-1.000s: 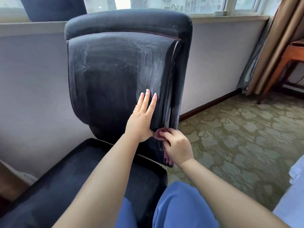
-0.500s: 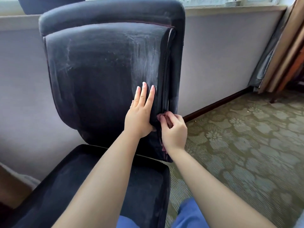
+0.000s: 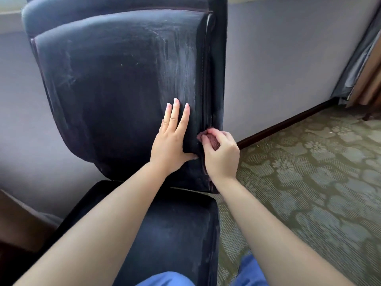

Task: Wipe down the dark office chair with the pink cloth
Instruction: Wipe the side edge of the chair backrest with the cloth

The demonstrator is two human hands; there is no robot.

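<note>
- Dark office chair right in front of me, backrest upright and facing me, seat below it running toward my knees.
- Pink cloth bunched small in my right hand, fingers curled round it and pinching it, pushed against the seam on the backrest's right edge, low down.
- My left hand lies flat on the backrest just beside that seam, fingers straight and slightly spread, thumb out toward the seam.
- Progress, my guess: backrest face shows pale streaks, mostly upper right, could be wipe marks or dust, can't tell which.
- Seam groove is the step in hand; probably partway.
- Seat looks dusty along its right side, likely not done. Chair's back and base out of view.
- Around: patterned green carpet on the right, grey wall behind.
</note>
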